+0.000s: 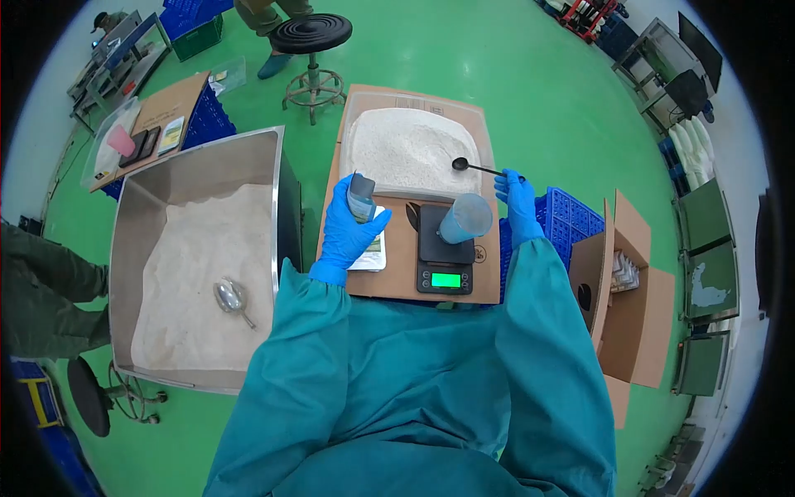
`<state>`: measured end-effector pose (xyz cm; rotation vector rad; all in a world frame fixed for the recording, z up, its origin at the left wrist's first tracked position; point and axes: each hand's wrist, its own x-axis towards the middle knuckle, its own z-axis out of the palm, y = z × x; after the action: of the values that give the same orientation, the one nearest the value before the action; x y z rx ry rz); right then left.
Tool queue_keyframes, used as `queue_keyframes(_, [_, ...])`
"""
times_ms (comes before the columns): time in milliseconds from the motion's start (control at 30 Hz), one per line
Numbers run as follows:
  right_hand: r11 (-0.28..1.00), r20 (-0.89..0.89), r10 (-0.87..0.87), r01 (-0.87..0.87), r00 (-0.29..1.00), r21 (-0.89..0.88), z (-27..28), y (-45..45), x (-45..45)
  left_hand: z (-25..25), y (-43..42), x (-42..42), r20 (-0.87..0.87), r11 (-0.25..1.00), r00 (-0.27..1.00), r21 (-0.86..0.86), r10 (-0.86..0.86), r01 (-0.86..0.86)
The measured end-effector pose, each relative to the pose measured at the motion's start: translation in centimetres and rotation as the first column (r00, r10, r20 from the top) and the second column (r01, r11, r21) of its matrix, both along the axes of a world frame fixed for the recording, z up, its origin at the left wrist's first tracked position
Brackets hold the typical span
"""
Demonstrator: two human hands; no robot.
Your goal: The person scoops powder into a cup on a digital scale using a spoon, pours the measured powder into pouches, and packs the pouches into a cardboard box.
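Note:
My left hand (346,230), in a blue glove, is wrapped round a small pouch (361,197) above a stack of flat printed packets (370,255). In my right hand (517,201), also gloved, is the handle of a black spoon (460,164), whose bowl is over the right part of a clear tub of white powder (406,149). A translucent blue cup (469,217) rests tilted on the black scale (445,255), whose display glows green. Both stand on a cardboard sheet (397,287) in front of me.
A big metal bin (281,203) of pale powder with a metal scoop (233,298) is at left. At right are a blue crate (571,217) and an open carton (633,319) holding packets. People's legs show at far left and top, beside a black stool (310,33).

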<state>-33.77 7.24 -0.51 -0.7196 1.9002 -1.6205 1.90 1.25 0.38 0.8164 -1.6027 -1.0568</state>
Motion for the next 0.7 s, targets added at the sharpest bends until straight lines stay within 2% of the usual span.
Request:
queue_keyframes(33, [0.987, -0.046, -0.068, 0.074, 0.997, 0.139, -0.7, -0.2, -0.4, 0.1, 0.1, 0.0, -0.022, 0.998, 0.999, 0.056, -0.029, 0.030])
queue_keyframes(67, [0.986, -0.044, -0.074, 0.079, 0.996, 0.145, -1.4, 0.3, -1.0, 0.2, 0.1, 0.0, -0.019, 0.997, 0.999, 0.061, -0.034, 0.035])
queue_keyframes(133, [0.911, -0.353, -0.268, 0.355, 0.897, 0.211, -0.8, 2.5, 0.1, 0.4, 0.0, 0.0, 0.041, 0.996, 0.999, 0.090, -0.024, 0.021])
queue_keyframes(167, [0.951, -0.306, -0.302, 0.308, 0.903, -0.029, -1.1, 4.4, 1.4, 0.3, -0.1, 0.0, 0.034, 0.995, 0.999, 0.099, -0.021, 0.017])
queue_keyframes(200, [0.929, -0.252, -0.320, 0.250, 0.913, -0.273, -1.7, 6.7, 2.7, 0.2, -0.3, -0.1, 0.031, 0.999, 0.999, 0.045, -0.013, 0.011])
queue_keyframes(267, [0.985, -0.596, -0.154, 0.076, 0.788, -0.154, -1.1, 10.2, 7.7, 0.4, -0.5, -0.3, 0.020, 1.000, 1.000, -0.004, -0.006, 0.006])
queue_keyframes(333, [1.000, -0.787, 0.009, -0.001, 0.617, 0.010, -0.9, 11.0, 10.7, 1.0, -0.1, -0.5, 0.066, 0.995, 0.997, 0.095, -0.030, 0.024])
queue_keyframes(367, [1.000, -0.787, 0.007, 0.007, 0.617, 0.014, -1.3, 10.6, 11.6, 1.0, 0.0, -0.6, 0.065, 0.997, 0.998, 0.077, -0.024, 0.019])
queue_keyframes(433, [0.996, -0.581, 0.064, -0.086, 0.811, -0.010, -2.2, 8.4, 12.1, 0.6, 0.0, -0.5, 0.058, 0.999, 0.998, 0.039, -0.024, 0.022])
queue_keyframes(467, [0.996, -0.586, 0.067, -0.093, 0.808, -0.014, -2.7, 7.3, 11.8, 0.5, 0.0, -0.4, 0.054, 1.000, 0.998, 0.003, -0.016, 0.016])
queue_keyframes(533, [0.982, -0.256, 0.103, -0.139, 0.961, -0.127, -2.6, 4.9, 12.3, 0.3, -0.2, -0.2, 0.053, 1.000, 0.999, -0.001, 0.006, -0.006])
queue_keyframes(567, [0.969, -0.238, 0.102, -0.150, 0.966, -0.194, -2.4, 4.5, 12.4, 0.1, -0.3, 0.0, 0.056, 1.000, 0.998, 0.001, 0.020, -0.020])
queue_keyframes(600, [0.968, -0.241, 0.117, -0.164, 0.964, -0.189, -0.9, 3.6, 12.5, 0.2, -0.5, 0.2, 0.052, 0.999, 0.998, 0.006, 0.034, -0.034])
queue_keyframes(667, [0.987, -0.537, 0.020, -0.104, 0.843, -0.127, 2.6, 1.2, 11.1, 0.3, -0.6, 0.5, 0.084, 0.999, 0.996, -0.026, 0.027, -0.025])
queue_keyframes(700, [0.984, -0.678, 0.049, -0.151, 0.734, -0.093, 4.3, 0.0, 9.8, 0.5, -0.6, 0.5, 0.084, 0.999, 0.996, -0.016, 0.029, -0.028])
